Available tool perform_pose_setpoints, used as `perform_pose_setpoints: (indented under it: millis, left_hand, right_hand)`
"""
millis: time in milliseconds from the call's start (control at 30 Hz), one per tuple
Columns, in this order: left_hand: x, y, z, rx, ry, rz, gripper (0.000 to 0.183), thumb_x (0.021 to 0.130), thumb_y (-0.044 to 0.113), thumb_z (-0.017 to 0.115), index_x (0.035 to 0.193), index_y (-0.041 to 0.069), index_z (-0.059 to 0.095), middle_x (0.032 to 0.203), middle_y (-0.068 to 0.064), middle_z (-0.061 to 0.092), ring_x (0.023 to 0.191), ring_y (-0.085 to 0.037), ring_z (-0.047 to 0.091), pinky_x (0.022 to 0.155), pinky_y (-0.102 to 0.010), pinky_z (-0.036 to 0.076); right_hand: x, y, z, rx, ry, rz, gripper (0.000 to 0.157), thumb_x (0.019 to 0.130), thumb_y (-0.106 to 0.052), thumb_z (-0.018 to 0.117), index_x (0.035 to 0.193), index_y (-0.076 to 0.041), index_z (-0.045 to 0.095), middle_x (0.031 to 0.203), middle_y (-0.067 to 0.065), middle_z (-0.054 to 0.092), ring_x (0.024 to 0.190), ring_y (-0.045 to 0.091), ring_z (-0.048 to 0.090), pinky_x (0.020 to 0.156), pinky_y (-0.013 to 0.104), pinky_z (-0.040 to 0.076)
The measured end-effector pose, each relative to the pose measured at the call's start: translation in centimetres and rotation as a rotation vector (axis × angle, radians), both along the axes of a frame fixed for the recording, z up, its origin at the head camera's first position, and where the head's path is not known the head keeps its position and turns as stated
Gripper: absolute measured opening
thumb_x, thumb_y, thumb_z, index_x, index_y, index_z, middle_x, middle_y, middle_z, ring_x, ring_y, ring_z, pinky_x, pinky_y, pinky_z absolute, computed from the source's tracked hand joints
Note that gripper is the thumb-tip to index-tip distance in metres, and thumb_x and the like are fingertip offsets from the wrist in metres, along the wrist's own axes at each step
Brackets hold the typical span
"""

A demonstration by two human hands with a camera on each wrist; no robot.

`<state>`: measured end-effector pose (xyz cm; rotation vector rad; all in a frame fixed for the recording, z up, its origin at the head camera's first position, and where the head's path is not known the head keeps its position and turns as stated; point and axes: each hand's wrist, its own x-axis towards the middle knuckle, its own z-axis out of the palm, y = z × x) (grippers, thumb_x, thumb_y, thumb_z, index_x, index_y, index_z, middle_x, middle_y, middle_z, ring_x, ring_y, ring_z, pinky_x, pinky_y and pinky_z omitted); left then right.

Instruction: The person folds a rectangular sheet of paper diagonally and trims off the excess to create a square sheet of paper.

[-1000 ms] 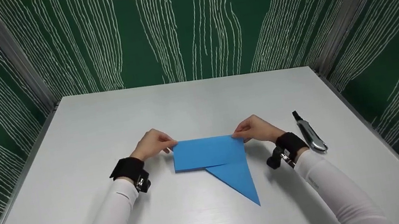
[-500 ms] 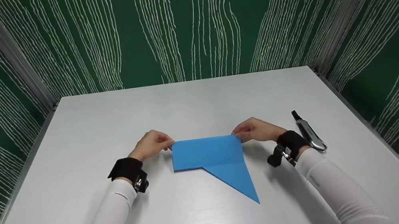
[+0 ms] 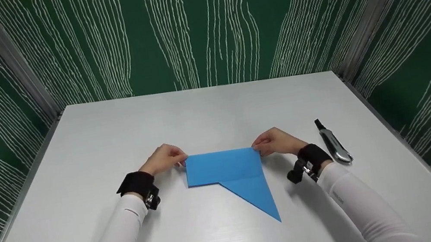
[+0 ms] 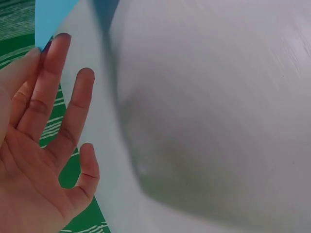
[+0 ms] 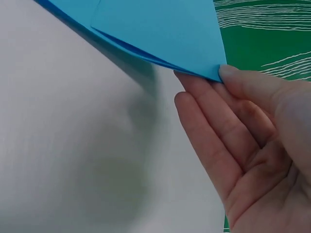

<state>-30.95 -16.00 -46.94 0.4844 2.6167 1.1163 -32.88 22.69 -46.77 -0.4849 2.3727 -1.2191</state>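
A folded sheet of blue paper (image 3: pixel 223 167) is held up by its two upper corners, with a rectangular part on top and a triangular point hanging down at the right. My left hand (image 3: pixel 163 157) pinches the upper left corner between thumb and fingers. In the left wrist view the lower fingers of that hand (image 4: pixel 53 141) are spread out below the paper's corner. At the upper right corner my right hand (image 3: pixel 276 141) pinches the paper. The right wrist view has the thumb on top of the corner, the fingers under it, and layered folds along the paper's edge (image 5: pixel 160 43).
A grey utility knife (image 3: pixel 334 142) with a black tip lies on the white table (image 3: pixel 205 114), right of my right wrist. Green walls (image 3: pixel 208 25) with white wavy lines stand behind the table and at both sides.
The gap between the paper's upper flap and the triangle has closed, so the fold now runs along one outline. Both hands have shifted slightly with the paper, still pinching its corners.
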Motion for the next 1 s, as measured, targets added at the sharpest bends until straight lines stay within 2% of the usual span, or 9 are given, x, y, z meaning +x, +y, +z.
perform_pose_setpoints:
  millis: [100,233,333,400,500,667,800,900,1000]
  left_hand:
    - [0.2,0.4,-0.2,-0.036,-0.004,0.027,0.027,0.105,0.022,0.058,0.11,0.0,0.075,0.106,-0.019,0.076,0.098,-0.031,0.069,0.085,-0.033,0.05]
    - [0.9,1.4,-0.4,-0.102,0.027,0.15,0.026,0.104,0.029,0.058,0.11,0.006,0.07,0.114,-0.016,0.069,0.108,-0.032,0.061,0.103,-0.055,0.04]
    - [1.4,3.0,-0.6,-0.139,0.082,0.247,0.027,0.102,0.03,0.062,0.117,0.008,0.065,0.122,-0.018,0.063,0.117,-0.036,0.056,0.106,-0.057,0.036]
    - [1.7,4.3,-0.8,-0.161,0.127,0.259,0.033,0.102,0.029,0.064,0.126,0.007,0.061,0.13,-0.019,0.059,0.123,-0.037,0.053,0.106,-0.055,0.037]
    - [2.7,6.5,-1.1,-0.225,0.182,0.182,0.047,0.103,0.027,0.062,0.143,0.004,0.052,0.149,-0.021,0.05,0.14,-0.04,0.047,0.114,-0.058,0.036]
    - [4.2,9.7,-1.5,-0.373,0.158,-0.018,0.065,0.109,0.034,0.049,0.162,0.003,0.027,0.17,-0.02,0.024,0.159,-0.04,0.024,0.128,-0.061,0.021]
    - [4.8,11.2,-2.3,-0.467,0.141,-0.075,0.067,0.111,0.039,0.04,0.165,0.006,0.019,0.173,-0.016,0.017,0.162,-0.036,0.015,0.131,-0.058,0.015]
    - [5.0,11.6,-2.7,-0.501,0.148,-0.074,0.066,0.111,0.04,0.038,0.165,0.007,0.018,0.174,-0.015,0.015,0.163,-0.035,0.013,0.132,-0.056,0.013]
    - [5.2,11.6,-2.5,-0.505,0.145,-0.077,0.066,0.111,0.041,0.036,0.165,0.007,0.018,0.174,-0.014,0.013,0.163,-0.034,0.011,0.132,-0.056,0.011]
  right_hand:
    - [0.1,-0.1,-0.6,-0.008,-0.015,-0.039,0.033,0.103,-0.014,0.062,0.124,0.011,0.068,0.117,0.027,0.074,0.091,0.013,0.077,0.085,0.029,0.063]
    - [0.4,-0.6,-1.2,-0.013,-0.047,-0.123,0.033,0.101,-0.016,0.065,0.122,0.009,0.069,0.108,0.018,0.078,0.085,0.01,0.076,0.079,0.026,0.063]
    - [0.7,-1.1,-1.4,-0.021,-0.068,-0.175,0.032,0.1,-0.016,0.067,0.12,0.009,0.071,0.102,0.012,0.08,0.082,0.008,0.075,0.076,0.025,0.063]
    - [0.9,-1.4,-1.6,-0.028,-0.077,-0.194,0.031,0.099,-0.015,0.067,0.119,0.009,0.071,0.099,0.01,0.08,0.08,0.008,0.075,0.075,0.025,0.063]
    - [0.9,-2.1,-2.0,-0.029,-0.093,-0.223,0.03,0.099,-0.014,0.067,0.117,0.009,0.072,0.097,0.009,0.078,0.079,0.008,0.074,0.075,0.025,0.063]
    - [1.0,-3.2,-2.3,-0.016,-0.088,-0.277,0.026,0.097,-0.013,0.07,0.112,0.007,0.075,0.097,0.009,0.077,0.075,0.008,0.072,0.073,0.024,0.062]
    - [1.3,-3.8,-2.1,0.018,-0.035,-0.304,0.023,0.096,-0.014,0.071,0.108,0.005,0.076,0.097,0.012,0.077,0.071,0.008,0.071,0.068,0.022,0.061]
    - [1.7,-4.3,-2.1,0.083,0.077,-0.312,0.018,0.095,-0.013,0.073,0.101,0.003,0.075,0.091,0.014,0.076,0.069,0.011,0.068,0.064,0.022,0.058]
    - [2.6,-5.2,-2.3,0.217,0.295,-0.283,0.012,0.093,-0.01,0.074,0.098,0.001,0.073,0.092,0.015,0.073,0.076,0.019,0.068,0.068,0.03,0.057]
